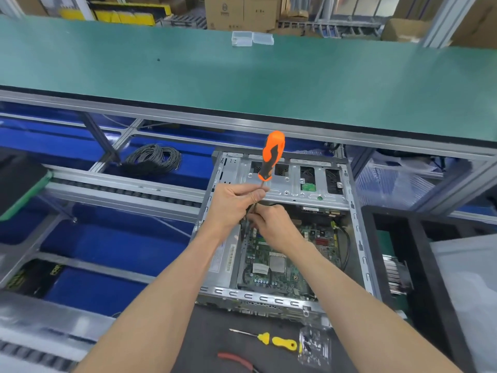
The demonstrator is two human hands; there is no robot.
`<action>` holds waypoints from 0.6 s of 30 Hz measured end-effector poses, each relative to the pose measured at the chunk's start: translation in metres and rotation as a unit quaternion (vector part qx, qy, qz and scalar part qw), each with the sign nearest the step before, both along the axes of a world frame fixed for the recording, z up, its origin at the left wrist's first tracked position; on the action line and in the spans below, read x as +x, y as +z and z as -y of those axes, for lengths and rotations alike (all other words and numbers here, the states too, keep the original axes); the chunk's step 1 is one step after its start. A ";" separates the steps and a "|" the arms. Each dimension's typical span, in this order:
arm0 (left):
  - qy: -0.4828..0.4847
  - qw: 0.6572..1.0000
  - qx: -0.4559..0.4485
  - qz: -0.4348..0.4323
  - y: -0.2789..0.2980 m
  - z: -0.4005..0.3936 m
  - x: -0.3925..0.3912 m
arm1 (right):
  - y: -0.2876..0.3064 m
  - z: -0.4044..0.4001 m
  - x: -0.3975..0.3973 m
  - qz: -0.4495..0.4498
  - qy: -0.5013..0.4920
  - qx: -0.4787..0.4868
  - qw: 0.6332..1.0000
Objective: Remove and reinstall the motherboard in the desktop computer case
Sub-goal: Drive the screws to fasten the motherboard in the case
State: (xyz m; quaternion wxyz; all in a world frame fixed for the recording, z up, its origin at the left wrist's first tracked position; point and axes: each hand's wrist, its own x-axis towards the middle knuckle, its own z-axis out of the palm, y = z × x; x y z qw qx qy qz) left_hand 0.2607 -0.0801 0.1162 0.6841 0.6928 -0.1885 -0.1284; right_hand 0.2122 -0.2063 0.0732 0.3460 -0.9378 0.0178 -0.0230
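**Two hands met over the open computer case**

Closest to the person, a dark mat (204, 343) lay on the bench. On it sat red-handled pliers (236, 359), a yellow screwdriver (271, 339) and a clear bag of small parts (314, 347). They lay just beside each other, near the front edge of the case, and the mat was bare to their left.

Next came the desktop computer case (357, 238), lying open on top. Its metal edges made a frame all round. The green motherboard (277, 267) sat inside it, down low, toward the right side. A black cable (347, 246) curved along the board's right edge. There was little room between the board and the case walls.

Both bare arms reached in over the case. The left hand (234, 204) had its fingers curled round the thin shaft of an orange screwdriver (271, 156), whose handle stuck up past the far edge of the case. The right hand (269, 222) was curled tight just beside it, touching it, pinching something small that could not be made out.

Left of the case, a coil of grey wire (153, 158) lay on blue trays. Farthest off ran a long green table (242, 84) with lots of bare room, and two small clear boxes (252, 38) sat at its far edge.
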 end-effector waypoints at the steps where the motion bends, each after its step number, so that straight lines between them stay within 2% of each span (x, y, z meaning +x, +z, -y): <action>1: -0.001 1.000 -0.003 -0.004 -0.002 0.000 0.001 | -0.001 0.000 0.000 -0.004 0.002 -0.009 1.000; 9: 0.003 1.000 -0.008 -0.010 -0.007 -0.002 0.004 | -0.006 0.003 -0.002 -0.003 0.010 -0.048 0.999; 18: 0.005 1.000 -0.022 -0.020 -0.009 -0.003 0.005 | -0.004 0.002 -0.003 -0.001 0.016 -0.050 0.999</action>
